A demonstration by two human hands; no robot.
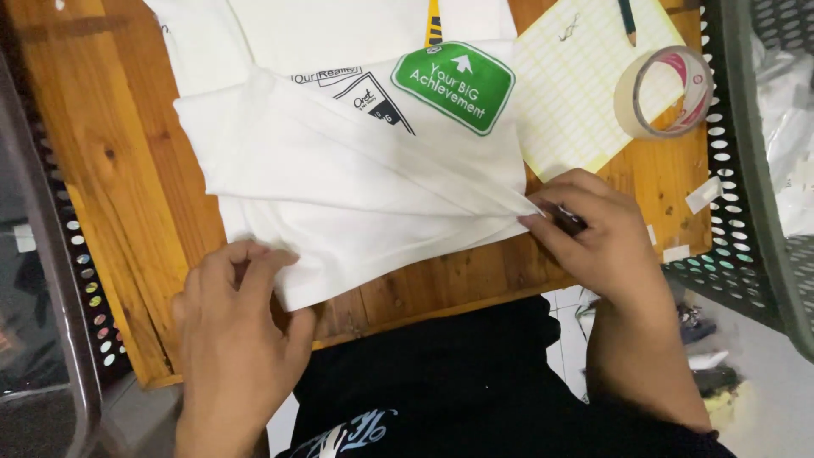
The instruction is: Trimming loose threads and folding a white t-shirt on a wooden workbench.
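A white T-shirt (356,170) with a green sign-shaped print and black line graphics lies partly folded on a wooden board (110,153). My left hand (233,326) rests flat on the shirt's near left corner and presses it down. My right hand (593,233) pinches the shirt's right edge, where folds of cloth bunch toward the fingers. A small dark object shows between those fingers; what it is I cannot tell.
A yellow lined notepad (577,93) with a pencil (627,21) on it lies at the far right, a roll of clear tape (666,93) beside it. Small paper scraps (702,195) sit near the board's right edge. Dark perforated baskets (746,246) flank both sides.
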